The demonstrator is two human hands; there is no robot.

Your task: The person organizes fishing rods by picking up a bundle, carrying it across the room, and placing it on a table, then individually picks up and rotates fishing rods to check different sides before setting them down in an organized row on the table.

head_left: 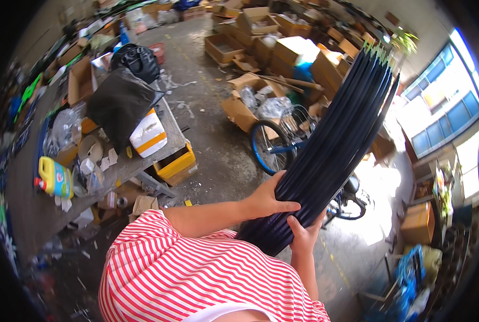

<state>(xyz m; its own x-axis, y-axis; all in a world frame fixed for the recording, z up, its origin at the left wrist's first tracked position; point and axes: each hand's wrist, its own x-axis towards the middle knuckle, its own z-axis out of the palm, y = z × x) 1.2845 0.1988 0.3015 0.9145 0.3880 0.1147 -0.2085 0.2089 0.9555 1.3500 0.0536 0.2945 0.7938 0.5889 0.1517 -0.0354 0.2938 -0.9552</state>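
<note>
- Bundle of long dark tubes (333, 145), pale-tipped at the top: held aslant before the body, upper end raised to the right, lower end partly hidden by the striped shirt (196, 263).
- Left hand (269, 197): wrapped about the bundle's left side, thumb laid across the front; forearm extended rightward from the shirt.
- Right hand (305, 232): clasped at the bundle's right edge, slightly lower, thumb pressed to the front; forearm held nearly upright.
- Fingers behind the bundle: partly concealed.
- Table (119, 174): placed at left, well apart from the bundle; near edge run obliquely.
- Floor (212, 142): exposed as a strip between table and blue-framed bicycle (290, 146).
- Bicycle: partly covered from view by the bundle.
- Cardboard boxes (224, 48): heaped beyond.
</note>
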